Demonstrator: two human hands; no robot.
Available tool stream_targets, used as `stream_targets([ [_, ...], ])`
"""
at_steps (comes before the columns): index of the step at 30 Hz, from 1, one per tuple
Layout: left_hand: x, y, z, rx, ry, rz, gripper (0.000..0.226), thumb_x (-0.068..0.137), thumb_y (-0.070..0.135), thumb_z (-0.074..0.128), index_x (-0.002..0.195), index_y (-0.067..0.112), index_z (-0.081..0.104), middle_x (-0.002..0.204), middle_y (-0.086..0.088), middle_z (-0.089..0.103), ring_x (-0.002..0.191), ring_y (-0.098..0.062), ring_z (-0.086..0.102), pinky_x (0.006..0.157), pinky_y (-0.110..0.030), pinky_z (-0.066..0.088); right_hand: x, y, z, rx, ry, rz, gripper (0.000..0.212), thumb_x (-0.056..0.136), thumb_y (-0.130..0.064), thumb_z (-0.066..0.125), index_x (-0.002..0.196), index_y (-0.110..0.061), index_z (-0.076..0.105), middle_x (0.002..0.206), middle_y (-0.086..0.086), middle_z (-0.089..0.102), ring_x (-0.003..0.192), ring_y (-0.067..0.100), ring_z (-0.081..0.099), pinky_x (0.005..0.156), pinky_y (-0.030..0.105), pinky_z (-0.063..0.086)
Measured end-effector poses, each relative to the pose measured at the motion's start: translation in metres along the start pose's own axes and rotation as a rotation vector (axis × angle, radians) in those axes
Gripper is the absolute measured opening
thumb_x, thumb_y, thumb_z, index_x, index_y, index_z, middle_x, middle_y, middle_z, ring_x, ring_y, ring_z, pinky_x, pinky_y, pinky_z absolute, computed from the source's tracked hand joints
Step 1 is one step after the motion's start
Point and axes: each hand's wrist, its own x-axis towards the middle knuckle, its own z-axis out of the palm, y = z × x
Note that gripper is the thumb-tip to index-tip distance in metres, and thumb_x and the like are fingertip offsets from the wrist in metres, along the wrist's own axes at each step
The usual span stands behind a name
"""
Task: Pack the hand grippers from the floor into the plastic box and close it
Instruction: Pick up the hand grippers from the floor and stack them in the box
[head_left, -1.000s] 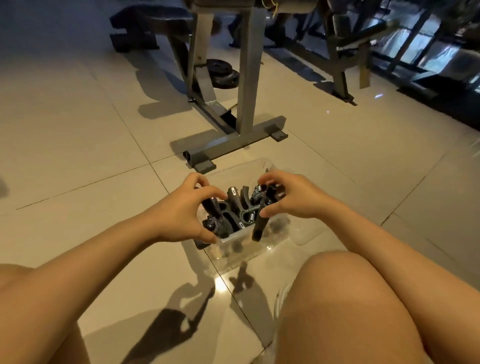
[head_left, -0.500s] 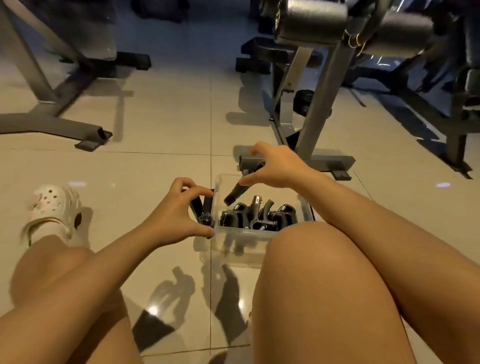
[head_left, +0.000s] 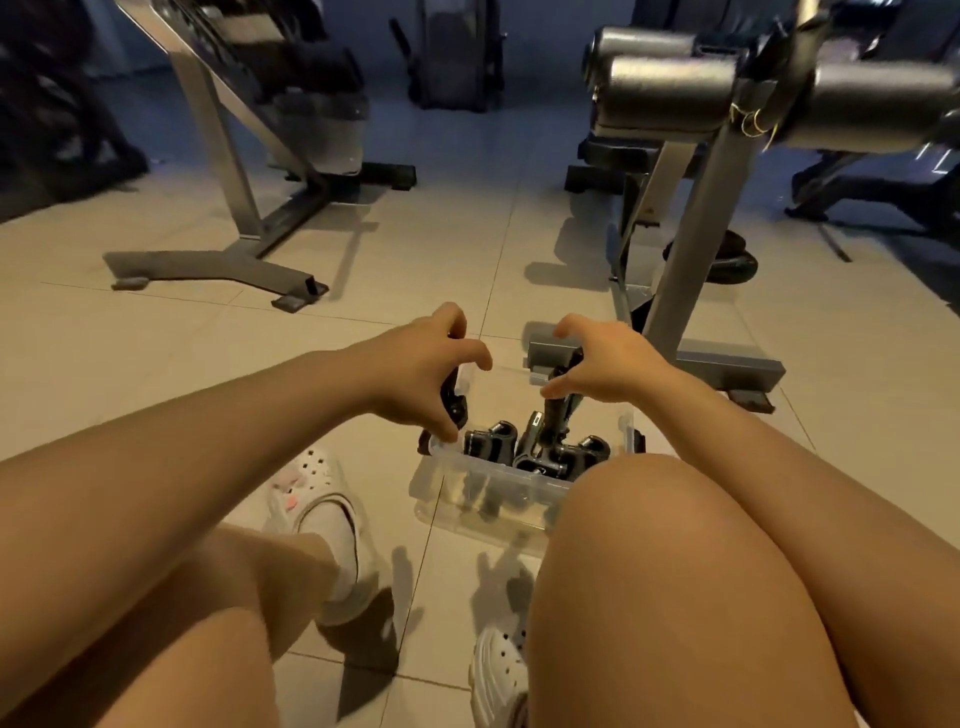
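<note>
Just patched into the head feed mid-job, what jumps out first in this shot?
Dead centre, a clear plastic box sits on the tiled floor between the person's knees, with several black hand grippers already inside. The left hand grips one gripper at the box's left edge, and the right hand holds another over the box. Grey gym bench frames stand just behind.

Tiled floor (head_left: 441, 249), gym benches (head_left: 691, 249)

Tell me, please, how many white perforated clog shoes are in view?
2: one white perforated clog shoe left of the clear plastic box, another at the bottom edge, partly hidden by the right leg.
</note>
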Motion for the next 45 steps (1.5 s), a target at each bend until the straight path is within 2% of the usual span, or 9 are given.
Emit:
stream_targets([
  [6, 0.028, 0.028, -0.004, 0.037, -0.04, 0.05, 0.08, 0.064, 0.038, 0.082, 0.133, 0.033, 0.04, 0.128, 0.001, 0.025, 0.107, -0.015, 0.035, 0.089, -0.026, 0.043, -0.004, 0.012, 0.005, 0.111, 0.019, -0.009, 0.071, 0.072, -0.045, 0.077, 0.131, -0.023, 0.045, 0.126, 0.005, 0.056, 0.107, 0.022, 0.054, 0.084, 0.035, 0.047],
  [12, 0.05, 0.026, 0.026, -0.127, -0.045, 0.055, 0.079, 0.064, 0.031, 0.083, 0.131, 0.034, 0.042, 0.128, 0.004, 0.024, 0.115, -0.016, 0.039, 0.088, -0.025, 0.047, -0.008, 0.052, 0.019, 0.201, 0.08, 0.095, 0.066, 0.071, -0.052, 0.074, 0.126, -0.023, 0.05, 0.123, 0.003, 0.06, 0.104, 0.022, 0.058, 0.086, 0.039, 0.052],
  [16, 0.065, 0.014, 0.074, -0.34, 0.038, -0.009, 0.079, 0.063, 0.031, 0.085, 0.13, 0.035, 0.043, 0.126, 0.007, 0.024, 0.115, -0.012, 0.036, 0.091, -0.02, 0.04, 0.008, 0.072, 0.032, 0.28, 0.135, 0.158, 0.066, 0.069, -0.055, 0.074, 0.124, -0.027, 0.05, 0.117, 0.003, 0.062, 0.094, 0.021, 0.061, 0.083, 0.044, 0.055],
  [21, 0.1, -0.008, 0.139, -0.465, 0.161, -0.046, 0.076, 0.062, 0.042, 0.083, 0.128, 0.036, 0.047, 0.127, 0.008, 0.023, 0.123, -0.012, 0.032, 0.101, -0.023, 0.034, 0.045, 0.096, 0.065, 0.319, 0.135, 0.2, 0.056, 0.072, -0.056, 0.071, 0.118, -0.029, 0.053, 0.099, -0.003, 0.061, 0.082, 0.012, 0.057, 0.071, 0.03, 0.048],
  [25, 0.128, -0.031, 0.175, -0.616, 0.324, -0.145, 0.077, 0.053, 0.06, 0.069, 0.124, 0.038, 0.049, 0.122, 0.014, 0.025, 0.116, -0.009, 0.04, 0.101, -0.023, 0.035, 0.079, 0.106, 0.103, 0.268, 0.101, 0.193, 0.053, 0.072, -0.061, 0.068, 0.116, -0.033, 0.059, 0.106, -0.006, 0.064, 0.098, 0.013, 0.057, 0.08, 0.031, 0.048],
  [30, 0.154, -0.053, 0.215, -0.697, 0.442, -0.176, 0.074, 0.054, 0.055, 0.07, 0.123, 0.035, 0.053, 0.119, 0.012, 0.032, 0.114, -0.006, 0.042, 0.097, -0.014, 0.035, 0.115, 0.117, 0.136, 0.265, -0.016, 0.233, 0.05, 0.071, -0.064, 0.067, 0.111, -0.034, 0.063, 0.104, -0.006, 0.066, 0.092, 0.009, 0.057, 0.072, 0.027, 0.045],
  [34, 0.163, -0.062, 0.241, -0.735, 0.483, -0.172, 0.068, 0.059, 0.05, 0.07, 0.122, 0.031, 0.054, 0.122, 0.007, 0.034, 0.119, -0.012, 0.041, 0.1, -0.011, 0.031, 0.139, 0.124, 0.154, 0.24, -0.108, 0.271, 0.056, 0.069, -0.066, 0.067, 0.114, -0.033, 0.061, 0.117, -0.005, 0.063, 0.096, 0.011, 0.056, 0.071, 0.028, 0.039],
  [40, 0.177, -0.08, 0.251, -0.737, 0.543, -0.191, 0.067, 0.065, 0.05, 0.066, 0.126, 0.028, 0.051, 0.124, 0.003, 0.035, 0.122, -0.019, 0.041, 0.104, -0.045, 0.038, 0.157, 0.123, 0.162, 0.202, -0.058, 0.336, 0.061, 0.069, -0.069, 0.065, 0.116, -0.03, 0.06, 0.119, -0.005, 0.061, 0.096, 0.016, 0.061, 0.078, 0.032, 0.047],
  [45, 0.181, -0.086, 0.267, -0.793, 0.671, -0.293, 0.069, 0.072, 0.048, 0.059, 0.135, 0.024, 0.042, 0.125, 0.007, 0.03, 0.122, -0.016, 0.037, 0.103, -0.049, 0.038, 0.173, 0.123, 0.177, 0.047, -0.032, 0.318, 0.059, 0.081, -0.066, 0.054, 0.121, -0.024, 0.058, 0.104, 0.0, 0.066, 0.098, 0.021, 0.061, 0.073, 0.031, 0.045],
])
